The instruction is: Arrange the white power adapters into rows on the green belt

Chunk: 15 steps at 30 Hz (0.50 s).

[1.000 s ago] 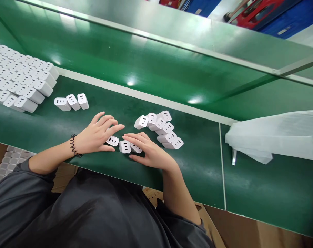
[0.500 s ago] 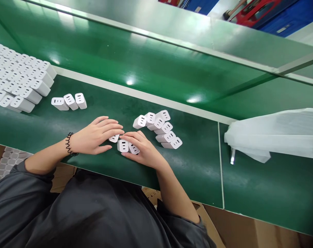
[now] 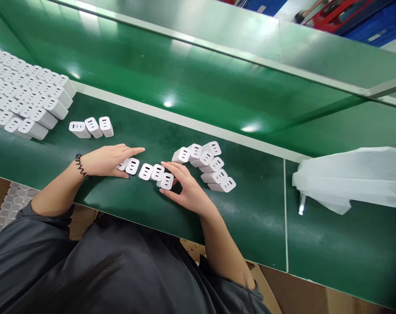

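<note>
Several white USB wall chargers with port slots in their faces stand on a dark green bench. My left hand (image 3: 109,160), a black coil band at its wrist, has its fingers behind and its thumb in front of two chargers (image 3: 132,166), one partly covered by the hand. To their right is a row of three: a charger (image 3: 146,171), a middle charger (image 3: 158,172) and an end charger (image 3: 167,180). My right hand (image 3: 186,185) curves round the right end of this row, index finger at its back and thumb at the front of the end charger.
A large block of chargers (image 3: 28,96) fills the bench's left end, with three chargers (image 3: 92,127) beside it. A bent row of chargers (image 3: 206,159) stands beyond my right hand. White plastic sheeting (image 3: 348,179) lies at right. A green wall (image 3: 185,78) runs behind.
My left hand has moved slightly left and now sits round two chargers. My right hand has shifted a little right. More chargers between the hands are now uncovered.
</note>
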Each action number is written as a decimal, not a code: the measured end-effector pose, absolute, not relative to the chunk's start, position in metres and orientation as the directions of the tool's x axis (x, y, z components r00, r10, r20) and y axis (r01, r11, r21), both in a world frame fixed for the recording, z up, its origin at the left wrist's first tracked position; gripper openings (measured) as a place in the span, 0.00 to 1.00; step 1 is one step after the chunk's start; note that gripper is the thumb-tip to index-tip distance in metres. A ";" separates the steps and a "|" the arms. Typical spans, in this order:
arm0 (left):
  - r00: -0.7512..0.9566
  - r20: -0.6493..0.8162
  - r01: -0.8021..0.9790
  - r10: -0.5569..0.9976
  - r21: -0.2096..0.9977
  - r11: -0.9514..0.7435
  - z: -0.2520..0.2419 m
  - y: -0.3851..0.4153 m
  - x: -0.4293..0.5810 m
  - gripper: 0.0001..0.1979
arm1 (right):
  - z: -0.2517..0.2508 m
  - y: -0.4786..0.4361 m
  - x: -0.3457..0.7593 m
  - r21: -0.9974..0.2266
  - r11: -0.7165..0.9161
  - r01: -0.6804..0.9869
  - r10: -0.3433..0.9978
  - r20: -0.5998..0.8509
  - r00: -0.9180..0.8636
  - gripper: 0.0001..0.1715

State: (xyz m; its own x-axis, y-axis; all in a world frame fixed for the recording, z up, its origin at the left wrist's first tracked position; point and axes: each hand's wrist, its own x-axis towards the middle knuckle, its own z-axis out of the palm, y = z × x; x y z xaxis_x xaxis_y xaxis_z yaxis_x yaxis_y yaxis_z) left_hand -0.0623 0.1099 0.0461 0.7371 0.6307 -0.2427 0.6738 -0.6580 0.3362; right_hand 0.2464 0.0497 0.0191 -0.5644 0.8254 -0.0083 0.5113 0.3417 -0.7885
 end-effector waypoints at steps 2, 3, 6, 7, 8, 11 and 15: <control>0.744 -0.242 0.666 0.623 0.350 -0.659 0.045 0.109 -0.055 0.37 | 0.018 0.051 0.246 -0.788 0.335 0.517 0.840 0.000 -0.543 0.33; 0.754 -0.229 0.654 0.616 0.356 -0.668 0.043 0.109 -0.052 0.35 | 0.017 0.052 0.245 -0.777 0.349 0.523 0.845 0.020 -0.534 0.30; 0.786 -0.163 0.610 0.597 0.363 -0.705 0.040 0.106 -0.045 0.30 | 0.014 0.053 0.242 -0.748 0.397 0.532 0.848 0.078 -0.524 0.26; 0.791 -0.144 0.602 0.595 0.359 -0.714 0.039 0.105 -0.043 0.29 | 0.014 0.053 0.242 -0.745 0.403 0.532 0.848 0.085 -0.524 0.25; 0.795 -0.130 0.596 0.593 0.352 -0.722 0.038 0.104 -0.043 0.29 | 0.013 0.053 0.242 -0.742 0.406 0.533 0.847 0.088 -0.524 0.25; 0.804 -0.113 0.584 0.583 0.335 -0.740 0.038 0.103 -0.042 0.29 | 0.013 0.053 0.244 -0.737 0.419 0.531 0.842 0.096 -0.531 0.24; 0.810 -0.099 0.572 0.578 0.350 -0.742 0.039 0.104 -0.042 0.27 | 0.012 0.053 0.244 -0.728 0.439 0.527 0.836 0.114 -0.537 0.23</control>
